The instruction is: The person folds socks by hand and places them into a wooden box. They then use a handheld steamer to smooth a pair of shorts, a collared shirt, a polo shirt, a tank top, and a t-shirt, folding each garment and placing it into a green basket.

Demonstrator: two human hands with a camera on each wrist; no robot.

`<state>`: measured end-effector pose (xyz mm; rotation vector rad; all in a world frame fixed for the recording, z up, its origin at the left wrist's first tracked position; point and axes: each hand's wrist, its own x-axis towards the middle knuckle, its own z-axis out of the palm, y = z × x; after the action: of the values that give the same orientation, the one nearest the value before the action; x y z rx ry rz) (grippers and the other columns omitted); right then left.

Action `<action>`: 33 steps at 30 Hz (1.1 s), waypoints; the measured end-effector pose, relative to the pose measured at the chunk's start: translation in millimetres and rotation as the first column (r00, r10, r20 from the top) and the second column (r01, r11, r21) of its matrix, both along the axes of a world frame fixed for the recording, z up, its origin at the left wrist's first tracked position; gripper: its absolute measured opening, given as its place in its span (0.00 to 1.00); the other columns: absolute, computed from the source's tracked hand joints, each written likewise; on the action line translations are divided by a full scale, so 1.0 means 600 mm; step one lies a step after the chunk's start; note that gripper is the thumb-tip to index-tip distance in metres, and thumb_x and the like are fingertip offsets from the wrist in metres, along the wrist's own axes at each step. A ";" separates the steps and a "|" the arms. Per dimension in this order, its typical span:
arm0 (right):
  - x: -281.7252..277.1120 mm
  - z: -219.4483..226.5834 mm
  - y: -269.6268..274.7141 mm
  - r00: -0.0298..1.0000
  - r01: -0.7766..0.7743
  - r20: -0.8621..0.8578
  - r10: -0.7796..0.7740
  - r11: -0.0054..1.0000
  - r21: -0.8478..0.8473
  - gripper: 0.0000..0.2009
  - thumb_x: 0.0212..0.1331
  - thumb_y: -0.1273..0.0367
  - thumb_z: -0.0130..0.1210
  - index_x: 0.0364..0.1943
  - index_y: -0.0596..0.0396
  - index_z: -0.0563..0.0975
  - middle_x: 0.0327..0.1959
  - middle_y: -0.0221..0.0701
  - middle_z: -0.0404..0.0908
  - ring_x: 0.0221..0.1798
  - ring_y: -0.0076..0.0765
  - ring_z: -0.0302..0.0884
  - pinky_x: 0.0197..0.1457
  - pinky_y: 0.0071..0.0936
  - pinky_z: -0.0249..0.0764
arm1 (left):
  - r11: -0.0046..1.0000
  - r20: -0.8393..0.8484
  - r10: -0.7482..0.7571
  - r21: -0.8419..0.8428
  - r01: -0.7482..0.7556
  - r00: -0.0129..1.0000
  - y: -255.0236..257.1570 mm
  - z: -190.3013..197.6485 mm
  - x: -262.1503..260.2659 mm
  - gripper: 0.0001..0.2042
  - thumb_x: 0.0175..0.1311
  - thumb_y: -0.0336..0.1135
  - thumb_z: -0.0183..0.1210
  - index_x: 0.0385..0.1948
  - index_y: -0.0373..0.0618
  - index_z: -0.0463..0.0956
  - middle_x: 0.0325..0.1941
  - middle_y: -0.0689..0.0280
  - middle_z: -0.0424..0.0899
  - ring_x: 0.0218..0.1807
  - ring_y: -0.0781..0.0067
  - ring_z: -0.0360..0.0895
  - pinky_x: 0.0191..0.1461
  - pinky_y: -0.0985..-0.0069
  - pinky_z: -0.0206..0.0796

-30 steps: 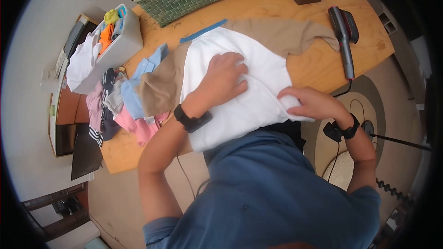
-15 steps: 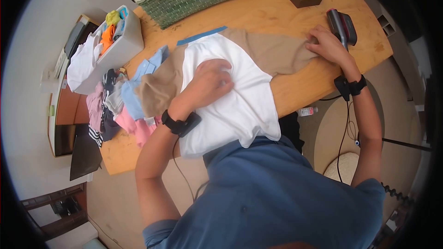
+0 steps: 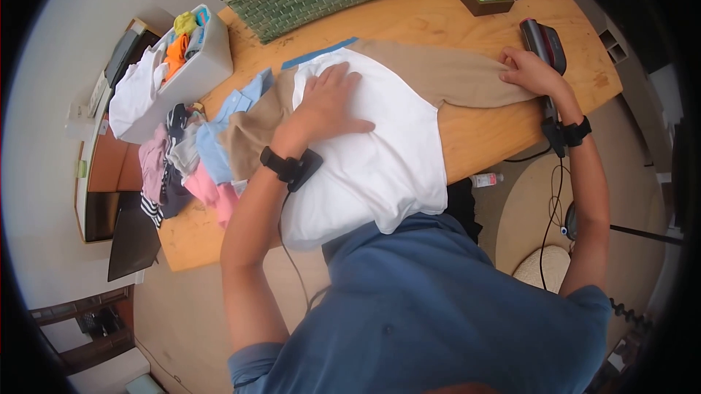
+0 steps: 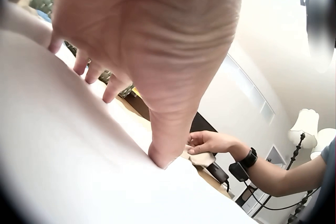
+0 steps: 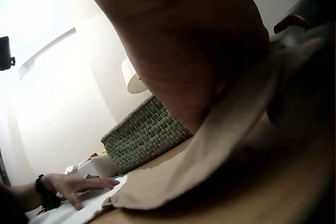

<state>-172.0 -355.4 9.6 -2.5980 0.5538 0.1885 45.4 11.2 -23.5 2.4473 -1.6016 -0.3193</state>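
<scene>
A long-sleeved shirt (image 3: 398,153) with a white body, brown sleeves and a blue neckband lies spread on the table, its hem reaching the person's lap. My left hand (image 3: 330,105) rests on the white chest near the neckband, fingers spread and straight. In the left wrist view its fingertips and thumb (image 4: 163,153) press on the white cloth. At the far right, my right hand (image 3: 531,73) pinches the cuff end of one brown sleeve (image 3: 445,73), which is stretched out sideways. The right wrist view shows this sleeve (image 5: 210,150) raised off the wood near the hand.
A handheld steamer (image 3: 544,43) lies beside the right hand. A green woven basket (image 3: 328,0) and a brown box (image 3: 478,5) of yellow items stand at the back. To the left are a white bin (image 3: 215,58) of clothes and a pile of garments (image 3: 208,153).
My right hand has gone from the shirt's hem to the sleeve end and drawn the sleeve out straight. The left hand has slid up toward the neckband and flattened.
</scene>
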 end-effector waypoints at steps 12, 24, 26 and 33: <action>0.013 -0.018 -0.011 0.994 -0.079 0.035 0.103 0.908 -0.412 0.12 0.52 0.72 0.55 0.40 0.62 0.78 0.40 0.50 0.82 0.48 0.57 0.78 0.51 0.46 0.73 | 0.997 -0.024 0.061 0.037 -0.060 0.998 -0.001 -0.004 0.037 0.51 0.40 0.58 0.71 0.69 0.43 0.60 0.77 0.51 0.52 0.78 0.45 0.45 0.80 0.55 0.35; -0.044 0.028 -0.010 0.952 0.231 0.296 -0.072 0.804 -0.548 0.13 0.52 0.73 0.55 0.43 0.58 0.72 0.46 0.50 0.80 0.50 0.57 0.78 0.50 0.48 0.73 | 0.997 -0.021 0.080 0.004 -0.080 0.997 0.007 -0.015 0.042 0.51 0.39 0.58 0.71 0.69 0.42 0.61 0.77 0.53 0.53 0.79 0.46 0.44 0.80 0.54 0.34; -0.069 0.033 -0.010 0.939 0.319 0.293 -0.180 0.774 -0.547 0.15 0.54 0.70 0.57 0.44 0.60 0.70 0.45 0.51 0.79 0.50 0.57 0.78 0.50 0.47 0.73 | 0.996 -0.026 0.091 0.009 -0.091 0.996 0.006 -0.012 0.040 0.52 0.38 0.58 0.71 0.69 0.42 0.61 0.78 0.54 0.52 0.79 0.47 0.44 0.80 0.54 0.34; -0.117 -0.041 -0.053 0.889 0.455 0.196 -0.415 0.853 -0.256 0.23 0.57 0.59 0.58 0.44 0.66 0.67 0.39 0.54 0.78 0.41 0.58 0.80 0.47 0.43 0.74 | 0.996 -0.020 0.084 -0.011 -0.085 0.996 0.008 -0.021 0.042 0.52 0.38 0.58 0.71 0.68 0.41 0.61 0.78 0.54 0.52 0.79 0.48 0.43 0.80 0.54 0.34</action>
<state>-242.5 -387.0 -15.0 -2.6494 1.1810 -0.2373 70.4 16.0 -36.3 2.4867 -1.4829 -0.3185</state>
